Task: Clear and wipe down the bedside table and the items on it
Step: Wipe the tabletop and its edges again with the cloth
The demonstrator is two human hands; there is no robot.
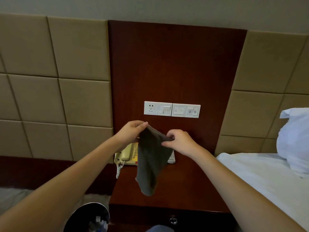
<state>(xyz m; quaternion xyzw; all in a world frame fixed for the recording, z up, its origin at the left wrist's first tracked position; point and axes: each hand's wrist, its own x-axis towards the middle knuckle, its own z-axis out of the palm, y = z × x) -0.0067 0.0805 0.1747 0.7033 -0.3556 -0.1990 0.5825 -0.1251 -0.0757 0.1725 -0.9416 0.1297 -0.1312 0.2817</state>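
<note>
A dark grey cloth hangs in the air above the dark wooden bedside table. My left hand pinches its upper left corner and my right hand pinches its upper right edge. Behind the cloth, at the back of the table, sits a cream corded telephone with its coiled cord hanging off the left side. A white remote control lies to its right, mostly hidden by the cloth.
A white switch and socket panel is on the wooden wall panel above the table. A bed with white sheet and pillow stands to the right. A black waste bin with rubbish stands at the lower left. The table's drawer knob faces me.
</note>
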